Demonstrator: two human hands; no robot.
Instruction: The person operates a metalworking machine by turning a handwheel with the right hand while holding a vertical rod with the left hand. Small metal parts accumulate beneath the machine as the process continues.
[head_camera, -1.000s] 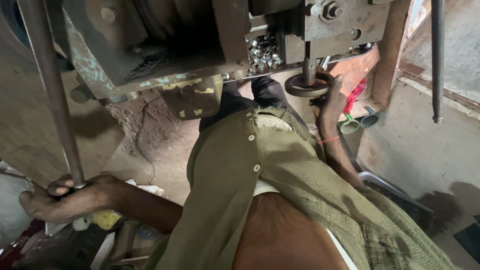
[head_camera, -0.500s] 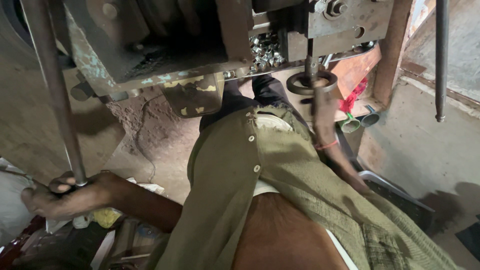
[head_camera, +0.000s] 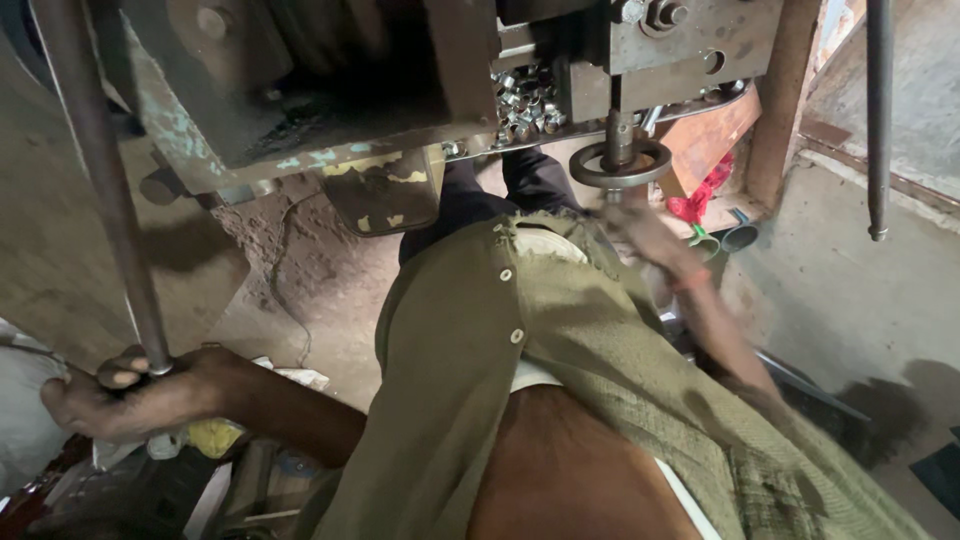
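My left hand (head_camera: 130, 400) is wrapped around the lower end of a long steel lever bar (head_camera: 100, 180) that rises to the upper left. My right hand (head_camera: 640, 235) is blurred, just below a dark metal ring (head_camera: 620, 165) that sits around the vertical spindle of a heavy grey press machine (head_camera: 300, 90). Whether that hand holds anything cannot be made out. A heap of small shiny metal pieces (head_camera: 525, 100) lies on the machine bed behind the spindle. My green shirt fills the middle of the view.
A red cloth (head_camera: 700, 200) and some metal cups (head_camera: 735, 235) lie on the floor by the machine's right leg. A thin vertical rod (head_camera: 878, 120) hangs at the far right. A yellow scrap (head_camera: 215, 435) and clutter lie beneath my left hand.
My right hand has come down off the metal ring toward my body and is now blurred. My left hand stays on the lever bar.
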